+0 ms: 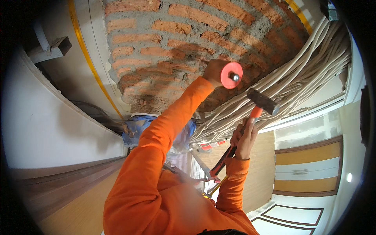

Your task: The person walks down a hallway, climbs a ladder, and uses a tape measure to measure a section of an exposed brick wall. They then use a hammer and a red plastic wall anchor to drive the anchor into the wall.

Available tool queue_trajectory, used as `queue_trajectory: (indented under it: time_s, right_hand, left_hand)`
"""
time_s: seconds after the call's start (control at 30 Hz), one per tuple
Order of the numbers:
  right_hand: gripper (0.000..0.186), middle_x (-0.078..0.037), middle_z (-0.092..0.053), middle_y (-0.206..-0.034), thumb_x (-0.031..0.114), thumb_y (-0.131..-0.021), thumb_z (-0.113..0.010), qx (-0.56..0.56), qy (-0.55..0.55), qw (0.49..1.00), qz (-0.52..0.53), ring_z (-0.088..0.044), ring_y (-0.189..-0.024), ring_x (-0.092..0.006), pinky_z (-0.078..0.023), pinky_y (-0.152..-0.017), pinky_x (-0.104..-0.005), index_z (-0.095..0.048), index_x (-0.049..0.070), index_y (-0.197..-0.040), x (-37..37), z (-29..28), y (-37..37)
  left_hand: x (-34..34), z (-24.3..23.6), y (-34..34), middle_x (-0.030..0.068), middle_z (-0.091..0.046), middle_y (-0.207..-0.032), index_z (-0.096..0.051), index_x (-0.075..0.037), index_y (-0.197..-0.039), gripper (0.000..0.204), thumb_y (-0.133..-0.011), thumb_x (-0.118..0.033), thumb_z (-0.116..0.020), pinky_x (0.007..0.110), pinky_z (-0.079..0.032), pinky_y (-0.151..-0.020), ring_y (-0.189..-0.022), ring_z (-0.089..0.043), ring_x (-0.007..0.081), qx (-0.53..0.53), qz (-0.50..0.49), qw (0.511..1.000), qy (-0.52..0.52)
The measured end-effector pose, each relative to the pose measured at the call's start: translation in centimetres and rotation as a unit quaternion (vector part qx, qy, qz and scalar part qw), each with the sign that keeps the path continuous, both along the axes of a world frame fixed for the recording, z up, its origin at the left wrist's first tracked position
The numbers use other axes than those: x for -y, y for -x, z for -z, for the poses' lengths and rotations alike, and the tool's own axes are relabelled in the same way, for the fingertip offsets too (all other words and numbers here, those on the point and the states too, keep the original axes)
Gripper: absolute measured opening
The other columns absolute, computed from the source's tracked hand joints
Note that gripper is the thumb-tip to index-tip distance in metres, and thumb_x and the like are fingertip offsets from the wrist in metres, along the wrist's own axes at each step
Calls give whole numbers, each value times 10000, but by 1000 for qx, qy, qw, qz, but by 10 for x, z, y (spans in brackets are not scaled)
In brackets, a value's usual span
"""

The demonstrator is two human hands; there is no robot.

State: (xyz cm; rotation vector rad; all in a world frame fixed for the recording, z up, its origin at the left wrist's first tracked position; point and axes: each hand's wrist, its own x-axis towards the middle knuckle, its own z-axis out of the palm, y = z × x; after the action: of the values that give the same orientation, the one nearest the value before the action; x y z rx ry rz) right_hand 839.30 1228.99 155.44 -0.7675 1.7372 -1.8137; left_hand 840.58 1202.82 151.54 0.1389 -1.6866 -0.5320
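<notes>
My left arm, in an orange sleeve, reaches up to the exposed brick wall (172, 29). My left hand (213, 72) is closed around a chisel with a round red hand guard (226, 73); its steel striking end points back toward me. The chisel's tip lies at the brickwork, mostly hidden behind the hand. Lower and to the right, my right hand (243, 139) grips a club hammer (263, 102) by its red and black handle. The hammer's dark head is raised below and right of the guard, apart from it.
A thick bundle of pale cables (270, 86) runs beside the bricks on the right. Yellow tape strips (80, 39) edge the opening. Blue plastic sheeting (137, 129) hangs below the bricks. A metal channel (51, 50) juts out at the left. Wood-trimmed cabinet doors (305, 168) stand lower right.
</notes>
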Motion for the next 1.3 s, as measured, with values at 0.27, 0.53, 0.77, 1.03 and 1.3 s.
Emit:
queue_trajectory:
  time_s: [0.27, 0.53, 0.77, 1.03, 1.3]
  right_hand:
    - [380, 52, -288, -524, 479, -1001, -463, 91, -90, 991, -46, -270, -339, -51, -234, -291, -235, -454, 113, -897, -25, 56, -7]
    - [307, 55, -289, -528, 408, -1015, -468, 163, -38, 983, -69, -255, -347, -45, -226, -305, -234, -454, 119, -913, -28, 53, -25]
    - [297, 57, -293, -528, 387, -1020, -467, 132, -60, 984, -108, -255, -349, -37, -226, -300, -224, -453, 115, -901, -14, 63, -23]
    - [261, 52, -297, -539, 344, -1018, -479, 155, -90, 972, -153, -268, -343, -45, -244, -290, -227, -463, 113, -899, 6, 77, -43]
    - [301, 51, -282, -522, 385, -1019, -459, 183, -71, 955, -221, -273, -342, -58, -255, -302, -230, -449, 92, -953, -12, 74, -51]
  left_hand:
    - [-18, 87, 1, 91, -660, -717, -665, -80, -800, 191, -682, -182, -775, 358, -515, -608, -637, -643, 272, -71, -61, 979, -181]
    - [-43, 222, -76, 43, -584, -724, -586, -119, -923, 202, -828, -223, -730, 319, -496, -524, -549, -564, 178, -393, 63, 530, -749]
    - [-23, 219, -140, 15, -583, -670, -572, -129, -827, 200, -853, -239, -737, 351, -466, -516, -530, -561, 169, -380, 182, 632, -651]
    - [1, 145, -198, 71, -586, -693, -587, -87, -736, 162, -713, -145, -736, 367, -468, -549, -595, -569, 232, 71, -102, 970, -207]
    - [13, 96, -213, 97, -576, -696, -599, -66, -742, 182, -616, -118, -718, 378, -487, -589, -635, -569, 278, 131, -152, 977, 68]
